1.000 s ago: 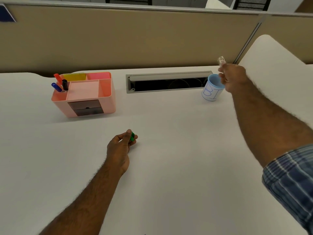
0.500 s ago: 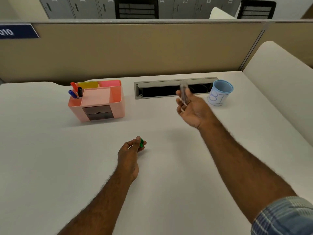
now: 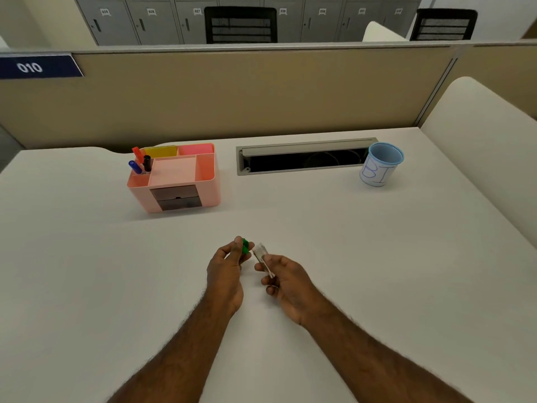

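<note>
Two hands are close together over the white desk [image 3: 377, 286].

Left hand [image 3: 225, 270]: fingers and thumb curled, pinching a small green piece [image 3: 245, 247] at the fingertips.

Right hand [image 3: 286, 282]: fingers curled round a clear tube [image 3: 262, 255]. The tube is tilted, its free end pointing up-left at the green piece. Tube end and green piece sit just beside each other; can't tell if they touch.

- Ahead-left of the left hand, well apart: pink organizer [image 3: 186, 196], with red, blue and black markers [image 3: 139, 162] standing in its left-end compartment and yellow and pink pads in the rear ones.
- Straight ahead of both hands: grey cable slot [image 3: 305, 146], lid up.
- Ahead-right of the right hand, well apart: blue cup [image 3: 380, 167], upright, "BI" written on its side.
- Beyond all that: beige partition [image 3: 261, 91], with a blue "010" sign [image 3: 37, 66] far left.
</note>
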Demonstrator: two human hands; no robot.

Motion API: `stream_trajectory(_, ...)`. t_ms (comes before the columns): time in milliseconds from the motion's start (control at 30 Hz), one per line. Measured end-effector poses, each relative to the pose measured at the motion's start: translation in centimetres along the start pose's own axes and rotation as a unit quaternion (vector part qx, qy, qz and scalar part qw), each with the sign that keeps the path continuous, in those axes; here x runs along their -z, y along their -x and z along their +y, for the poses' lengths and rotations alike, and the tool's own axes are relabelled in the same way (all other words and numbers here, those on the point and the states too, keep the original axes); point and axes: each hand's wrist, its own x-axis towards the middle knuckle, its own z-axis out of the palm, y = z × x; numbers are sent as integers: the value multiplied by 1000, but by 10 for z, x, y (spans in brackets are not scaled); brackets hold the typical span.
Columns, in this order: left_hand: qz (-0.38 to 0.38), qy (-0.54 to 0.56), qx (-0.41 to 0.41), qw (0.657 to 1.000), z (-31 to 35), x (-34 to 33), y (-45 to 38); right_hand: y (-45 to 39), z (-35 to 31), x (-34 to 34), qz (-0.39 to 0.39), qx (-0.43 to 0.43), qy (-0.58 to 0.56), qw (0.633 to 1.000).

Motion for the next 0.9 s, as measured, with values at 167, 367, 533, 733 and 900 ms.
stream_trajectory(167,-1,9,-8,1000,-1,-2,3,6,5,-3,10,24,52,998)
stream_trajectory(367,-13,-11,-13,1000,-5,2,0,5,5,-7,17,42,70,997)
stream_trajectory(533,-31,-46,-26,998,-9,5,-1,2,2,-9,25,63,83,994)
stream_trajectory(733,-46,-73,-45,995,-4,5,2,1,0,-11,28,63,73,995)
stream_trajectory(900,-79,-83,-40,993,-4,7,0,3,-2,-10,9,26,-9,1000)
